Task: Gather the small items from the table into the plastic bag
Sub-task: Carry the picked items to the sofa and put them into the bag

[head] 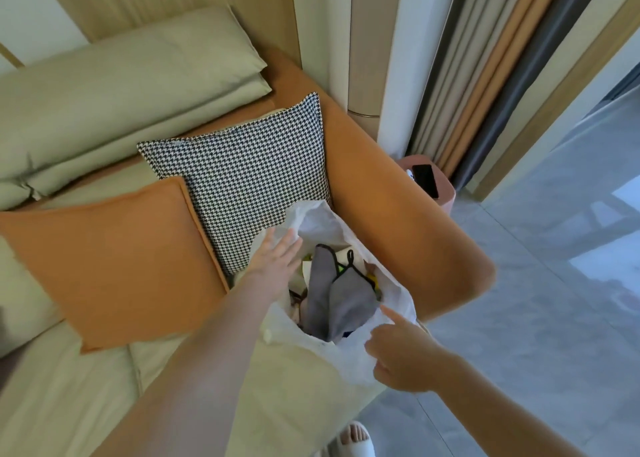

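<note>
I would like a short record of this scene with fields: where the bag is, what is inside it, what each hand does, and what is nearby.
bag: white plastic bag, mouth open, standing on the sofa seat beside the orange armrest
contents: grey cloth with black edging on top; other small items beneath, unclear
left hand: fingers straight, at the bag's far rim
right hand: at the near rim, forefinger pointing out; grip unclear
nearby: houndstooth cushion, orange cushion
</note>
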Available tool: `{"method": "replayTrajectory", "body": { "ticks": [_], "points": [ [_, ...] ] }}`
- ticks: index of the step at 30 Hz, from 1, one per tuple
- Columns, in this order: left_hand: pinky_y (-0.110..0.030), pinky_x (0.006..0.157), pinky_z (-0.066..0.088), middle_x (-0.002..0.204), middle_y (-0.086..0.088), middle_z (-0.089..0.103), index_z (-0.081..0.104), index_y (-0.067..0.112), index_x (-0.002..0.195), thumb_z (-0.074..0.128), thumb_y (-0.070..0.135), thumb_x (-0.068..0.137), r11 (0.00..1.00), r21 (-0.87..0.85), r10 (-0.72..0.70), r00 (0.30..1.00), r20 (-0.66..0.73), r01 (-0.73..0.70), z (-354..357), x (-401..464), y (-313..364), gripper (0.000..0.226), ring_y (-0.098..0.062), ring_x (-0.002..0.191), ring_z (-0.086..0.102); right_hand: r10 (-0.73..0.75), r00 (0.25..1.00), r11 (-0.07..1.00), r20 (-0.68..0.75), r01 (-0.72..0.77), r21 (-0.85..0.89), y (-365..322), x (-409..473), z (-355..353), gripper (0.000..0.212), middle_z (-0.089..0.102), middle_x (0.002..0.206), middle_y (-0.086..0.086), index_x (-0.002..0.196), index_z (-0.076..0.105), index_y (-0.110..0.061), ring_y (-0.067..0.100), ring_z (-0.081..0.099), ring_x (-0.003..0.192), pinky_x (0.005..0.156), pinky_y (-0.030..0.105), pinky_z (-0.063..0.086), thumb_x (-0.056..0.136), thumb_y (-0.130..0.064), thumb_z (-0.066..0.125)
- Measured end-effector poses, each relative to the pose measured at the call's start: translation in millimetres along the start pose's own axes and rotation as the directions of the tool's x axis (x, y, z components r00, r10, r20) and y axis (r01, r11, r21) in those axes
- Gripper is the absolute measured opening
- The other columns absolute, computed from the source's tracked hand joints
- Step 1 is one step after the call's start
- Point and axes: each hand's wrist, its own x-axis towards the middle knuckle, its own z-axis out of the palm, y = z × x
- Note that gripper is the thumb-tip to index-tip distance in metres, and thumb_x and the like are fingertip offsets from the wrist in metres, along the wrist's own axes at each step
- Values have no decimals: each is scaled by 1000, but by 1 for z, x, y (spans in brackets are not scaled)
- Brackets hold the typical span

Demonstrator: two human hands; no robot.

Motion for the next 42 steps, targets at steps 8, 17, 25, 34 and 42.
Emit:
{"method": "replayTrajectory", "body": {
  "ticks": [8, 17, 25, 34, 42],
  "points": [
    [-61, 113, -10, 158, -14, -19, -2, 23, 153, 36, 40, 98, 1000, -17, -15, 997, -72, 14, 20, 17, -7, 69, -37, 144, -21, 178, 982, 965, 59, -186, 186, 11, 18, 33, 36, 32, 60, -3, 136, 34, -20, 12, 29, 49, 45, 28, 18, 100, -21, 37],
    [-61, 111, -11, 158, -13, -19, -1, 23, 153, 30, 42, 100, 997, -76, -12, 999, -41, 9, 25, 17, -5, 65, -37, 144, -21, 204, 966, 953, 157, -233, 194, 4, 11, 46, 20, 49, 68, -1, 92, 55, -14, 19, 40, 61, 59, 28, 34, 98, -18, 37],
    [-65, 110, -15, 161, -5, -6, 4, 23, 153, 21, 51, 99, 961, -277, -26, 997, -72, 5, 2, -16, 10, 63, -35, 142, -26, 352, 936, 819, 3, -309, 483, -2, 20, 18, 37, 63, 92, -3, 99, 63, -18, 14, 56, 87, 73, 26, 42, 102, -34, 30],
    [-59, 112, -15, 160, -5, 11, 18, 22, 151, 27, 50, 99, 800, -591, -185, 980, -71, 108, -26, -93, 45, 60, -31, 147, -12, 302, 947, 894, -111, -241, 379, -24, 9, -22, 37, 67, 108, -3, 111, 63, -23, 16, 61, 100, 82, 29, 47, 99, -44, 35],
    [-48, 117, 12, 144, -4, 44, 30, 21, 145, 30, 50, 98, 436, -819, -376, 902, 212, 374, 5, -178, 72, 55, -25, 139, 28, 78, 976, 990, -202, -52, 128, -79, 29, -62, 36, 61, 98, -1, 93, 59, -20, 22, 56, 103, 84, 34, 41, 96, -48, 36]
  ]
}}
